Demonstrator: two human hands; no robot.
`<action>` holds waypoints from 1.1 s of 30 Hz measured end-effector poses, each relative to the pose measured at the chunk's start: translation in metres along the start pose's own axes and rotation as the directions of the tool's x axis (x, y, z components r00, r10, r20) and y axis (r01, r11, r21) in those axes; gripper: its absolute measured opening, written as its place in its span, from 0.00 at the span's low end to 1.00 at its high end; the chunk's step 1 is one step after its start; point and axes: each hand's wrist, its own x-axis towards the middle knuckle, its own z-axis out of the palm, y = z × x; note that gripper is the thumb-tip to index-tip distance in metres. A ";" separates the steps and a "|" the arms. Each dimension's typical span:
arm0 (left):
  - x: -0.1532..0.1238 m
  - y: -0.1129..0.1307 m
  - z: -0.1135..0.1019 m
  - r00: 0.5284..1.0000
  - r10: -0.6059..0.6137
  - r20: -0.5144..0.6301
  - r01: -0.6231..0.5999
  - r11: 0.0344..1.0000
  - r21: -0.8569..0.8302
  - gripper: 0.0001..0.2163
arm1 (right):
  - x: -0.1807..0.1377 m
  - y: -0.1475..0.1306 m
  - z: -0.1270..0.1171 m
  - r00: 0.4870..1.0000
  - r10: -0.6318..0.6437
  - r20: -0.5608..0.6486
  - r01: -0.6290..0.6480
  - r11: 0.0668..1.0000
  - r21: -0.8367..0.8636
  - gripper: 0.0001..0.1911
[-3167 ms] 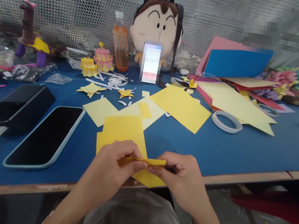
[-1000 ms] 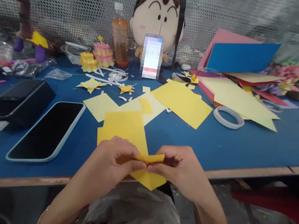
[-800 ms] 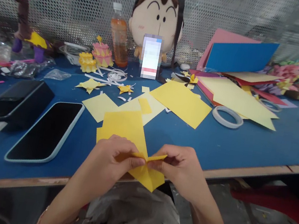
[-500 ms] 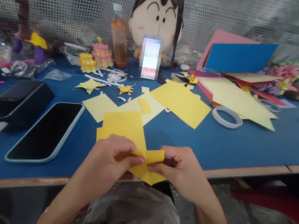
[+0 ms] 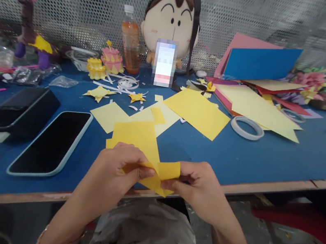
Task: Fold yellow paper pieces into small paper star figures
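A folded piece of yellow paper (image 5: pixel 169 170) is pinched between both hands at the table's front edge. My left hand (image 5: pixel 121 171) grips its left side with thumb and fingers closed. Its right side is in my right hand (image 5: pixel 199 186), also closed, thumb below and fingers behind. A flap stands up between the hands, and the lower corner hangs near the edge. Just beyond my left hand lie flat yellow sheets (image 5: pixel 136 132), partly covered by its fingers. Paler yellow sheets (image 5: pixel 109 116) and a larger yellow sheet (image 5: pixel 197 113) lie farther back.
A black phone (image 5: pixel 51 143) and a dark box-like device (image 5: pixel 17 112) with a white cable sit left. A tape roll (image 5: pixel 247 128) lies right, before stacked coloured paper (image 5: pixel 256 104). Paper stars (image 5: pixel 99 93), a bottle (image 5: pixel 130 41) and a plush doll (image 5: pixel 170 19) stand behind.
The folded yellow paper has tilted slightly, its upright flap showing broader and its lower corner smaller. Both hands keep their pinch, with only small finger shifts.
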 end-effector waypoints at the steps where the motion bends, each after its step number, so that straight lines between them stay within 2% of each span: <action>1: 0.000 -0.001 -0.001 1.000 0.006 -0.001 -0.006 1.000 -0.007 0.07 | 0.000 0.001 0.001 1.000 -0.006 -0.014 0.006 1.000 0.012 0.08; 5: -0.002 -0.005 -0.001 0.999 0.026 -0.034 -0.027 0.998 -0.052 0.07 | 0.001 0.002 0.002 0.998 -0.038 -0.058 0.043 0.994 0.096 0.06; 7: -0.003 -0.007 0.001 0.996 0.027 -0.091 -0.034 0.997 -0.076 0.03 | 0.002 0.000 0.002 0.994 -0.062 -0.084 0.075 0.985 0.156 0.04; 8: -0.003 -0.008 0.002 0.990 0.022 -0.140 -0.040 0.991 -0.126 0.07 | 0.002 -0.001 0.002 0.992 -0.077 -0.102 0.095 0.978 0.187 0.04; 10: -0.002 -0.010 0.007 0.967 -0.029 -0.252 -0.056 0.945 -0.323 0.21 | 0.003 -0.004 0.004 0.983 -0.113 -0.146 0.147 0.957 0.249 0.05; 12: -0.001 -0.011 0.010 0.940 -0.148 -0.307 -0.052 0.827 -0.559 0.31 | 0.002 -0.004 0.005 0.970 -0.151 -0.190 0.204 0.930 0.305 0.07; 14: 0.000 -0.011 0.011 0.927 -0.248 -0.280 -0.011 0.729 -0.684 0.33 | 0.002 -0.004 0.006 0.957 -0.180 -0.226 0.252 0.902 0.349 0.07; 16: -0.001 -0.009 0.012 0.938 -0.280 -0.205 0.049 0.690 -0.722 0.31 | 0.002 -0.002 0.008 0.949 -0.192 -0.252 0.280 0.879 0.385 0.06; 18: -0.003 -0.006 0.013 0.964 -0.256 -0.067 0.124 0.660 -0.741 0.29 | 0.002 -0.001 0.009 0.947 -0.195 -0.255 0.290 0.862 0.415 0.06; 20: -0.006 -0.001 0.016 0.973 -0.215 0.089 0.209 0.641 -0.738 0.22 | 0.003 -0.001 0.010 0.955 -0.193 -0.227 0.277 0.854 0.440 0.04; 22: -0.008 0.005 0.020 0.968 -0.196 0.159 0.250 0.646 -0.721 0.12 | 0.004 -0.003 0.011 0.966 -0.184 -0.184 0.250 0.854 0.457 0.04; 24: -0.010 0.010 0.022 0.970 -0.204 0.135 0.239 0.667 -0.706 0.05 | 0.004 -0.006 0.011 0.974 -0.172 -0.147 0.222 0.859 0.462 0.05; 26: -0.009 0.012 0.023 0.975 -0.201 0.096 0.210 0.688 -0.695 0.02 | 0.005 -0.009 0.011 0.978 -0.164 -0.129 0.206 0.865 0.458 0.05; 33: -0.006 0.007 0.024 0.985 -0.172 0.010 0.132 0.713 -0.689 0.04 | 0.006 -0.008 0.016 0.972 -0.134 -0.195 0.207 0.880 0.428 0.05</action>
